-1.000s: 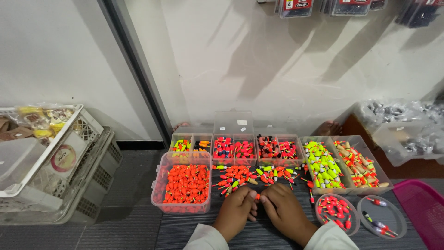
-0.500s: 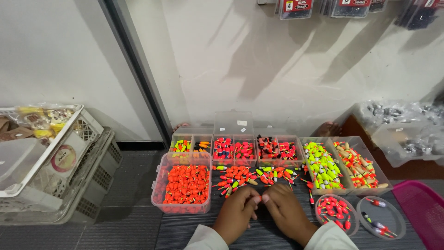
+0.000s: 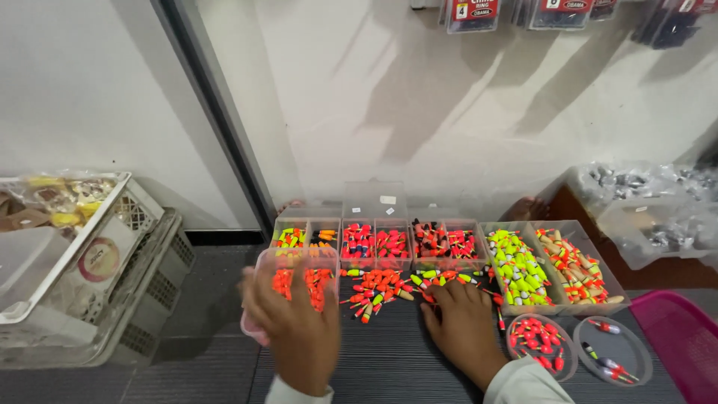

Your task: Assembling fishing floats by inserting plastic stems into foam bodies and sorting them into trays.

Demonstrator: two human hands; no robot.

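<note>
Your left hand (image 3: 293,322), lower centre of the frame, lies fingers spread over the clear rectangular plastic tub of orange fishing floats (image 3: 299,283); motion blur hides whether the fingers clasp the tub's rim, so I cannot tell the grip. Your right hand (image 3: 465,329) rests just right of centre, palm down and fingers spread, fingertips at the loose heap of red, orange and yellow floats (image 3: 381,286) on the dark ribbed mat (image 3: 389,359). It pinches nothing visible.

Step, as judged: sorting the loose floats by colour into containers. The next move calls for a fine pinch on one float and a matched compartment.

Count:
- clear compartmented trays along the wall, upper centre: three (image 3: 378,241)
- larger clear trays, right of centre: two, yellow-green floats (image 3: 517,268) and orange-tan floats (image 3: 574,263)
- round clear lids with red floats, lower right: two (image 3: 540,335)
- white lattice crates, left edge: two (image 3: 127,217)
</note>
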